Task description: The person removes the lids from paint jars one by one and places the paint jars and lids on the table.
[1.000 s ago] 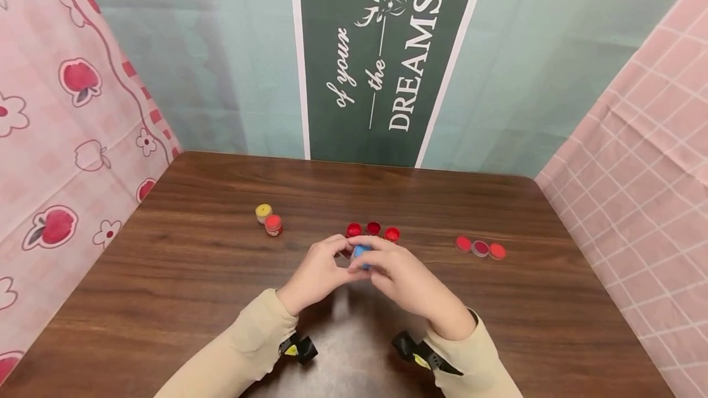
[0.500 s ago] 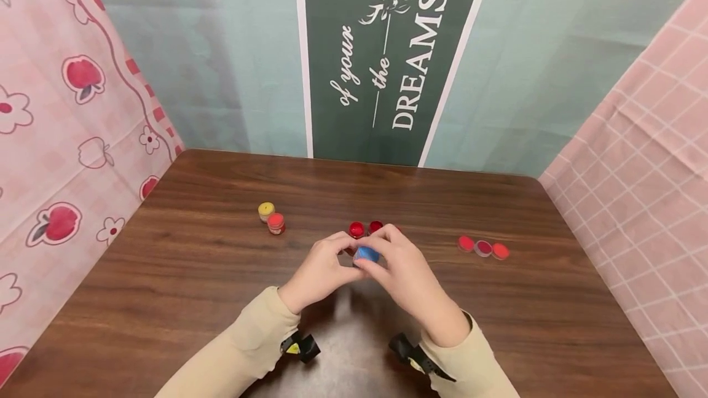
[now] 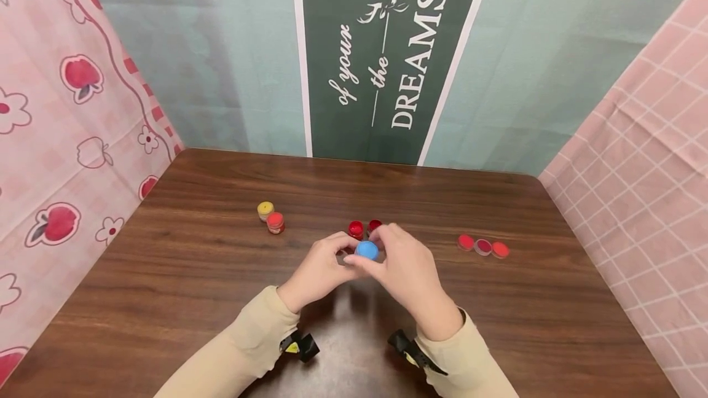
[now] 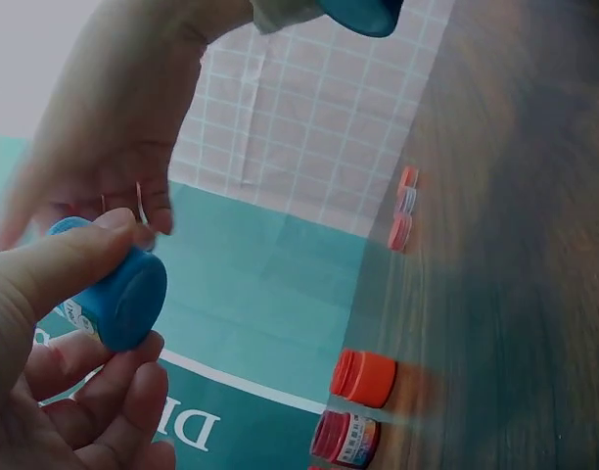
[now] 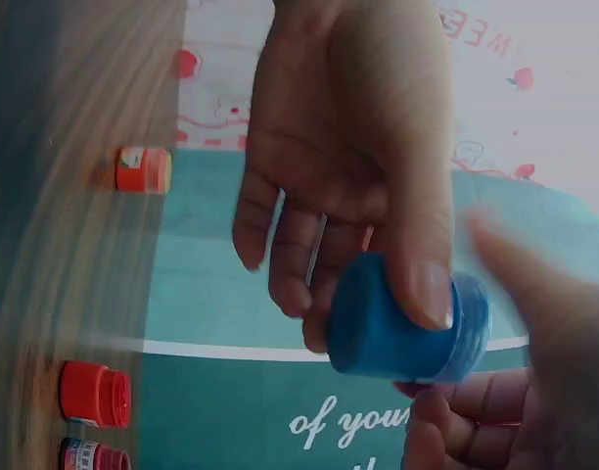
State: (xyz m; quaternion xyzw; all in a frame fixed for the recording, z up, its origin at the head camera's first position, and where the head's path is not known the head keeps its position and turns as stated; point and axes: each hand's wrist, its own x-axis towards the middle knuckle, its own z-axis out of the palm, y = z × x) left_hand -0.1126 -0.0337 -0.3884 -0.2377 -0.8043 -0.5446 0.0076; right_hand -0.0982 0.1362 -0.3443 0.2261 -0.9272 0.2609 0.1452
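My left hand [image 3: 318,269] pinches a small blue paint jar [image 4: 128,294] between thumb and fingers, held up over the table. Its round top [image 3: 367,250] faces up toward the head camera. My right hand [image 3: 406,269] is spread about the jar's lid end [image 5: 471,328]. In the right wrist view its thumb is blurred and stands off the lid, with its fingers below. Just beyond the hands are a red paint jar [image 3: 356,229] and a dark red paint jar [image 3: 374,226], both uncovered. A further red-orange jar [image 4: 366,379] shows in the left wrist view.
On the brown table [image 3: 221,300], a yellow jar [image 3: 265,209] and a red jar [image 3: 275,222] stand at the left. Three round lids, red [image 3: 466,242], dark red [image 3: 483,247] and red [image 3: 500,250], lie in a row at the right. Cloths hang around the table.
The right hand has shifted its fingers about the blue jar and spread them away from its top, uncovering the blue disc. The left hand has kept its hold in nearly the same place.
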